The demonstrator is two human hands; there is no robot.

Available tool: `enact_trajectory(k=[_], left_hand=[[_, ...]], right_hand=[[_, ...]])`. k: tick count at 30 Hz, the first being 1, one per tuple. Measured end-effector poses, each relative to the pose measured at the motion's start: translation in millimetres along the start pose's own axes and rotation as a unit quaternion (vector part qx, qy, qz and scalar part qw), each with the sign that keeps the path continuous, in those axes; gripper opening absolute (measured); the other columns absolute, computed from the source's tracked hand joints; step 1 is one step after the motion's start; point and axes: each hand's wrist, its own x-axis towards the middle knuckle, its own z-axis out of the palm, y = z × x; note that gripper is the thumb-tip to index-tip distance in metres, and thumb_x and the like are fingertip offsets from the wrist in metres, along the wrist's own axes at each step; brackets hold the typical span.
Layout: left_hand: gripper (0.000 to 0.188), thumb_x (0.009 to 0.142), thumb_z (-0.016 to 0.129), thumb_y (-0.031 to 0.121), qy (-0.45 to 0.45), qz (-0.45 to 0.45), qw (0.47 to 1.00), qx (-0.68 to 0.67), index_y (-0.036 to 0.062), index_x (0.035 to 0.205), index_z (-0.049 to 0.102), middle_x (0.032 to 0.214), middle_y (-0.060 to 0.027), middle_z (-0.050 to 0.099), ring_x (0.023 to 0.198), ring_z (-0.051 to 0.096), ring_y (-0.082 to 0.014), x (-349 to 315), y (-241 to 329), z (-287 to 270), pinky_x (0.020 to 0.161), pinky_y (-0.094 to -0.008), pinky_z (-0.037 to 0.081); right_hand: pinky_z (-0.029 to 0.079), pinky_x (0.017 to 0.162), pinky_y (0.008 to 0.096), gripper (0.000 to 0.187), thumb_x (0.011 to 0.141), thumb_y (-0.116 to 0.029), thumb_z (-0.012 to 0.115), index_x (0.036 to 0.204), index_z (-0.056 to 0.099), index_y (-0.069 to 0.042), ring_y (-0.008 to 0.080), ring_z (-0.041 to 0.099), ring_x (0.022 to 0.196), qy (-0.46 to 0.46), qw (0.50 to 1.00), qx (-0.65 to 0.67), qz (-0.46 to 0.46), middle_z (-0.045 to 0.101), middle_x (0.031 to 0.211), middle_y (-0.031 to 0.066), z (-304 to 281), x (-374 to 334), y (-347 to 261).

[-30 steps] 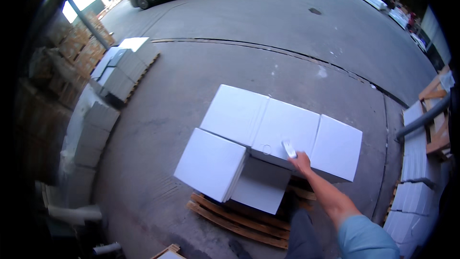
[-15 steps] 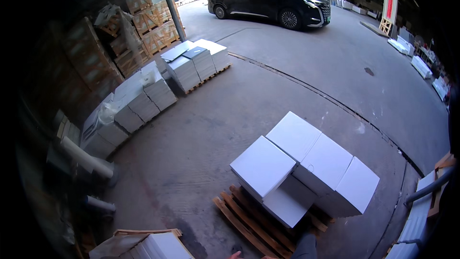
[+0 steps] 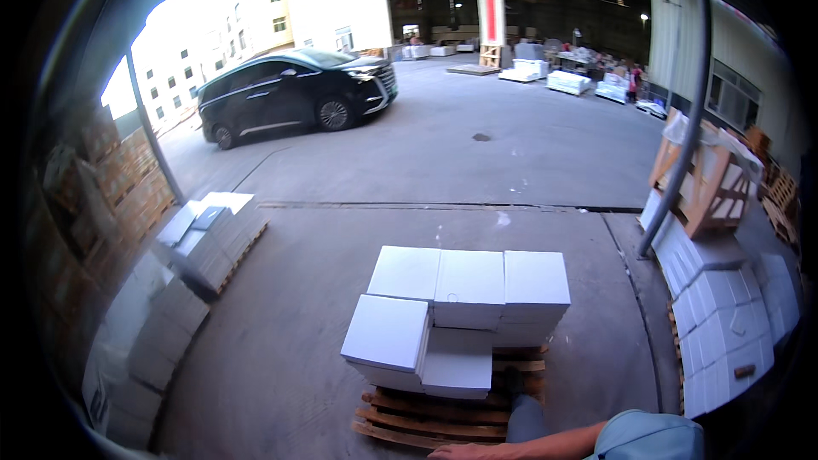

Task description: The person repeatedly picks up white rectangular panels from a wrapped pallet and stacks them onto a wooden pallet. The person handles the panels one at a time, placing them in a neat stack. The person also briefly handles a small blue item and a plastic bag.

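My right hand (image 3: pixel 450 452) is at the lower edge, at the end of a bare forearm that crosses from a light blue sleeve (image 3: pixel 652 436). Its fingers are mostly cut off by the frame. My left hand is out of sight. Ahead of me, stacks of white sheets or tiles stand on a wooden pallet (image 3: pixel 426 428). A front left stack (image 3: pixel 385 324) rises above a lower stack (image 3: pixel 457 358) beside it. Behind them runs a row of stacks (image 3: pixel 470 277). The right hand is nearest the pallet's front slats.
My leg (image 3: pixel 526 420) and dark shoe (image 3: pixel 513 380) are against the pallet's right part. More white stacks line the left (image 3: pixel 162 324) and right (image 3: pixel 724 332), with a wooden crate (image 3: pixel 703 175) and a grey pole (image 3: pixel 682 162). A black van (image 3: pixel 290 94) stands on the concrete beyond.
My view has swung right and levelled, so the pallet sits nearer the middle and the right-hand stacks show. My right forearm and sleeve have come into view.
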Motion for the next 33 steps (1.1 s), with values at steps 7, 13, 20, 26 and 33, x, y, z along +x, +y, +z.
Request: enact_trajectory(k=[7, 13, 20, 26, 33], left_hand=[[0.042, 0.090, 0.051, 0.039, -0.034, 0.017, 0.998, 0.047, 0.0029, 0.109, 0.061, 0.096, -0.0078, 0.066, 0.081, 0.064, -0.0195, -48, -13, -7, 0.073, -0.0311, 0.052], [0.028, 0.088, 0.057, 0.022, -0.036, 0.001, 0.999, -0.037, 0.0060, 0.110, 0.061, 0.092, -0.0026, 0.066, 0.078, 0.062, -0.0135, -79, -21, 0, 0.068, -0.0277, 0.051], [0.031, 0.090, 0.054, 0.027, 0.002, 0.085, 0.996, 0.003, 0.0052, 0.110, 0.060, 0.092, -0.0037, 0.065, 0.077, 0.062, -0.0149, -83, -43, 21, 0.066, -0.0299, 0.051], [0.031, 0.091, 0.052, 0.030, 0.068, 0.082, 0.994, -0.002, 0.0055, 0.109, 0.060, 0.091, -0.0041, 0.064, 0.077, 0.061, -0.0154, -90, -54, 56, 0.066, -0.0312, 0.050], [0.032, 0.092, 0.050, 0.032, 0.122, 0.089, 0.988, -0.010, 0.0062, 0.108, 0.059, 0.090, -0.0047, 0.063, 0.077, 0.060, -0.0160, -97, -107, 81, 0.066, -0.0329, 0.050]], right_hand=[[0.045, 0.090, 0.0330, 0.068, 0.077, -0.045, 0.067, 0.128, 0.050, -0.004, 0.0223, 0.058, 0.103, 0.120, 0.911, 0.324, 0.226, 0.060, 0.114, 0.0129, 62, -37, 17], [0.047, 0.072, 0.0233, 0.044, 0.087, -0.036, 0.062, 0.116, 0.060, -0.004, 0.0093, 0.056, 0.080, 0.078, 0.844, 0.469, 0.247, 0.063, 0.090, 0.0032, 69, -32, 5], [0.046, 0.078, 0.0274, 0.045, 0.088, -0.037, 0.060, 0.119, 0.058, -0.005, 0.0142, 0.057, 0.086, -0.018, 0.895, 0.387, 0.223, 0.063, 0.095, 0.0041, 48, -30, -7], [0.046, 0.082, 0.0283, 0.046, 0.088, -0.039, 0.058, 0.119, 0.059, -0.005, 0.0152, 0.059, 0.088, -0.065, 0.914, 0.338, 0.216, 0.065, 0.097, 0.0065, 41, -48, -8], [0.047, 0.077, 0.0257, 0.035, 0.088, -0.029, 0.061, 0.108, 0.063, 0.000, 0.0117, 0.060, 0.080, 0.057, 0.864, 0.424, 0.264, 0.065, 0.090, 0.0055, 60, -95, 15]])
